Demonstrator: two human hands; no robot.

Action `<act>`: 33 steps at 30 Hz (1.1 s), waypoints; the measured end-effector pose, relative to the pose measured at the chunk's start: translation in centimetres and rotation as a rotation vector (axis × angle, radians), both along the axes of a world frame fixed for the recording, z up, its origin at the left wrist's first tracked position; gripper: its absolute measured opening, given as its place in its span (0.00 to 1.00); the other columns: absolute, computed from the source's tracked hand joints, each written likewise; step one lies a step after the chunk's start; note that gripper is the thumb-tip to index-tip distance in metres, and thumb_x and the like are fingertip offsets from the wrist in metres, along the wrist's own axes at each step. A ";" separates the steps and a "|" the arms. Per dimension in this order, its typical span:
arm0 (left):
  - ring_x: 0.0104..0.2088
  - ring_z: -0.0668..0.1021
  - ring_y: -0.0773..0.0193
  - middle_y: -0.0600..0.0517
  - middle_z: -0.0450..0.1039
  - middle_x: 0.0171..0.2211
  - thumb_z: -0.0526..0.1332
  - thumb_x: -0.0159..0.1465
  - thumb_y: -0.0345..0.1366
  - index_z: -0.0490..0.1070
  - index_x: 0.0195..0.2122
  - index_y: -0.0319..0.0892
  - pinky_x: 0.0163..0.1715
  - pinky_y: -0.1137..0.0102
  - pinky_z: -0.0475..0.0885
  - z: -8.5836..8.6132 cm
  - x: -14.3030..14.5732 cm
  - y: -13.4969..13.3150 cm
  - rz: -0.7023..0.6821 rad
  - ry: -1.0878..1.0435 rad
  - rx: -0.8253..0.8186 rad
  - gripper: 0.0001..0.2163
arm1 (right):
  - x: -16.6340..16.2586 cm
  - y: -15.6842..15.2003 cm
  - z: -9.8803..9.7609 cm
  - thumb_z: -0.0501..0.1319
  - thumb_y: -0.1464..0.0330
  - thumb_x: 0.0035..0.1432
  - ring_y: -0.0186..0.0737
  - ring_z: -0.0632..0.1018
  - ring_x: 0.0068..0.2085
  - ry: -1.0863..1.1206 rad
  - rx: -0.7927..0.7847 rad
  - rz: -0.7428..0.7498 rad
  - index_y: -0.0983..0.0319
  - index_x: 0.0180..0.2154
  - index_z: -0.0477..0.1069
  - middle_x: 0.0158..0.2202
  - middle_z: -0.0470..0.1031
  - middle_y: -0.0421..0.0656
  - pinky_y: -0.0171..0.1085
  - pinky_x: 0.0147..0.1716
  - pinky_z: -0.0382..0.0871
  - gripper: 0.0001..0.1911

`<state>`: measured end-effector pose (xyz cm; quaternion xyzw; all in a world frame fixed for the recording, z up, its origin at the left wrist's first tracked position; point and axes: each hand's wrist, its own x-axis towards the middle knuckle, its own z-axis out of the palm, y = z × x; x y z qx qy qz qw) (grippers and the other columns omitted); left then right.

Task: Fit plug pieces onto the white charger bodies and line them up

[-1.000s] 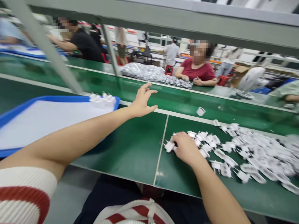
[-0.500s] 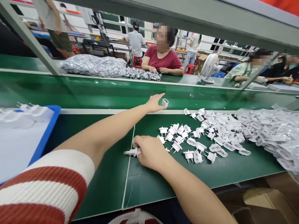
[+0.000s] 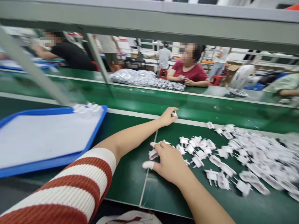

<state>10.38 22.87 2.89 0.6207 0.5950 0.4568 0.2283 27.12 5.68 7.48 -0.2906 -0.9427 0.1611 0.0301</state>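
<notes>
My left hand (image 3: 167,117) reaches out over the pale strip at the belt's edge, its fingers closed around a small white plug housing (image 3: 174,114) with a dark opening. Closer to me, my right hand (image 3: 171,160) has its thumb and fingers apart, with white covers on the thumb and a fingertip. Between them a white plug piece (image 3: 153,154) lies on the green bench, not visibly gripped. Just right of that hand, white two-pin plug parts (image 3: 197,161) are scattered, thickening into a heap (image 3: 263,149).
A blue tray (image 3: 97,130) with a white lining stands at left, several white plugs (image 3: 87,109) at its far corner. A metal shelf beam (image 3: 149,26) crosses overhead. Beyond the green belt (image 3: 140,99), a person in red (image 3: 190,73) sits near a white fan (image 3: 241,79).
My left hand has closed around the white housing. My right hand's fingers have spread from the plug piece they held. The view has swung left, showing more of the blue tray.
</notes>
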 end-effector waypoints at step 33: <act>0.46 0.80 0.56 0.49 0.76 0.48 0.71 0.61 0.33 0.68 0.66 0.42 0.55 0.60 0.74 -2.0 -7.5 -18.2 -0.442 -0.309 -0.192 0.31 | -2.8 3.8 3.1 0.77 0.50 0.47 0.58 0.86 0.53 0.466 -0.757 -0.267 0.56 0.47 0.80 0.51 0.85 0.51 0.41 0.51 0.85 0.28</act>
